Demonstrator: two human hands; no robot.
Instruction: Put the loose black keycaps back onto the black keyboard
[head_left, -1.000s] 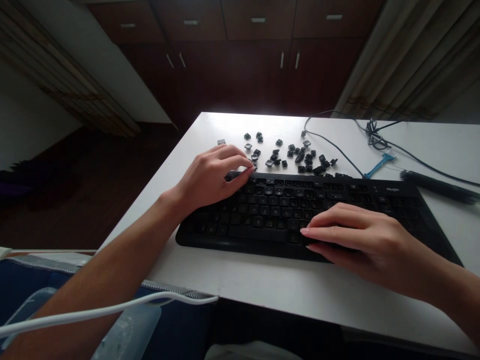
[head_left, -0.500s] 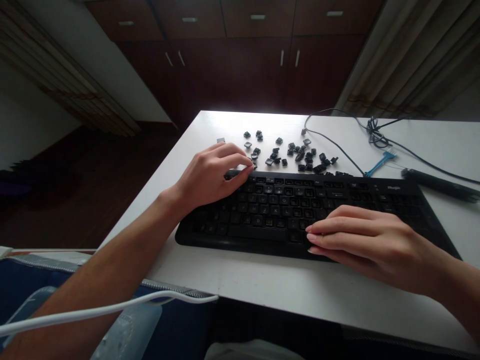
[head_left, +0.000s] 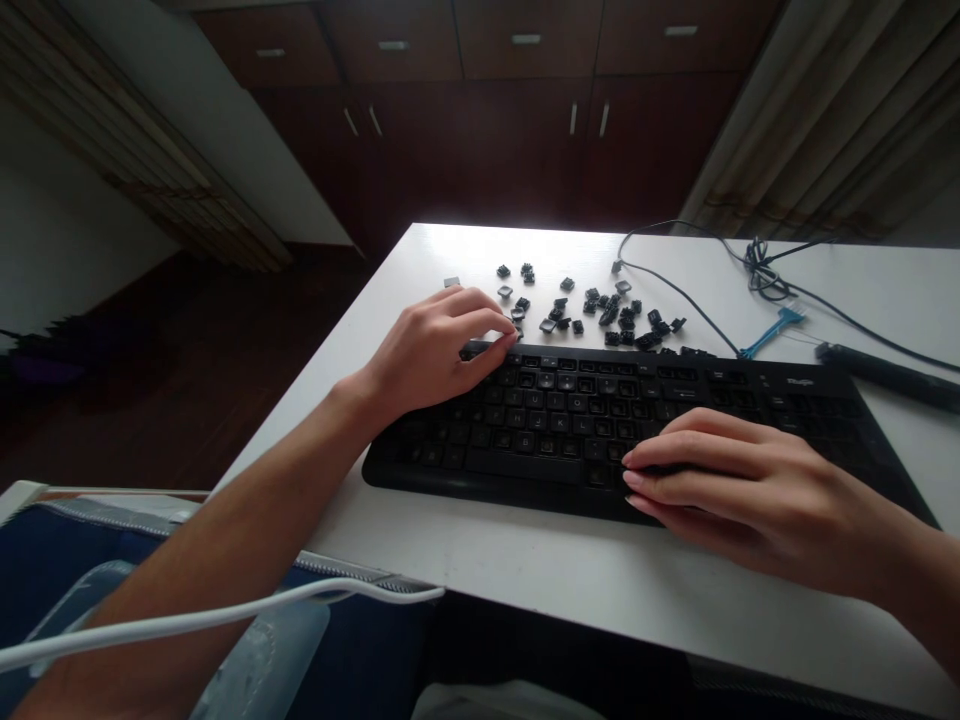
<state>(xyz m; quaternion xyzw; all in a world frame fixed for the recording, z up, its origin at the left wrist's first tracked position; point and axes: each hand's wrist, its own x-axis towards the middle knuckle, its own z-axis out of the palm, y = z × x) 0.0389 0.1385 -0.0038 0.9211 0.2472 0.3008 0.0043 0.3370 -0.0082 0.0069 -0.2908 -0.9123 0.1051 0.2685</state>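
Note:
A black keyboard (head_left: 570,410) lies on a white table (head_left: 525,570), with some keys gone from its upper rows. My left hand (head_left: 431,350) arches over the keyboard's upper left corner. Its fingers are curled, the tips pressed on the top row, and what is under them is hidden. My right hand (head_left: 735,480) lies on the lower right part of the keyboard with its fingers stretched out together, pointing left. Several loose black keycaps (head_left: 600,312) are scattered on the table just behind the keyboard.
A black cable (head_left: 675,290) runs from the keyboard's back to a tangle at the far right. A blue tool (head_left: 772,332) and a black stick-like object (head_left: 885,375) lie right of the keycaps. A white cord (head_left: 225,615) crosses my lap. Dark cabinets (head_left: 525,100) stand beyond the table.
My right hand has slid slightly to the right along the keyboard's lower rows. My left hand stays on the upper left corner. The view has shifted a little.

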